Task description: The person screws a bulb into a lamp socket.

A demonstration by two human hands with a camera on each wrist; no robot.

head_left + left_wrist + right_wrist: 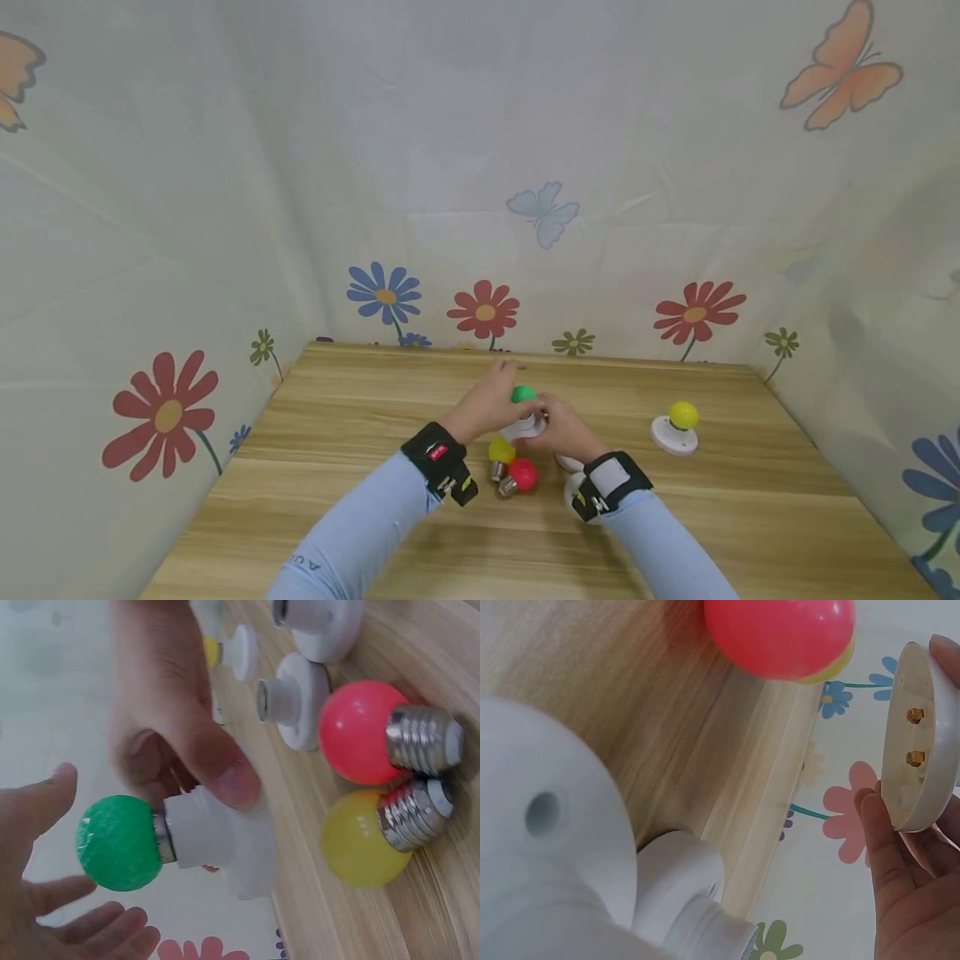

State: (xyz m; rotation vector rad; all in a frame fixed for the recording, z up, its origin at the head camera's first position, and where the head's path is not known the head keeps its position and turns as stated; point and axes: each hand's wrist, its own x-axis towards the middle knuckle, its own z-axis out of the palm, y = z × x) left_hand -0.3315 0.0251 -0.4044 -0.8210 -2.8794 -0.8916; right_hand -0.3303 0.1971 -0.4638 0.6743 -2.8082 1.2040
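Note:
My right hand [567,429] grips a white lamp socket [251,840] by its round base, held up above the table. A green bulb [120,844] sits in the mouth of that socket. Around the green bulb, my left hand [34,881] is spread, thumb on one side and fingers on the other; a gap shows between them and the bulb in the left wrist view. The underside of the socket base [922,742], with two brass screws, faces the right wrist camera. Below the hands, a red bulb [524,474] and a yellow bulb [502,450] lie side by side.
Two more white sockets, a nearer one [547,802] and a farther one [682,881], stand on the wooden table [337,417] under my right wrist. Farther right stands a white socket [672,437] with a yellow bulb [683,414] in it. A flowered cloth [450,167] surrounds the table.

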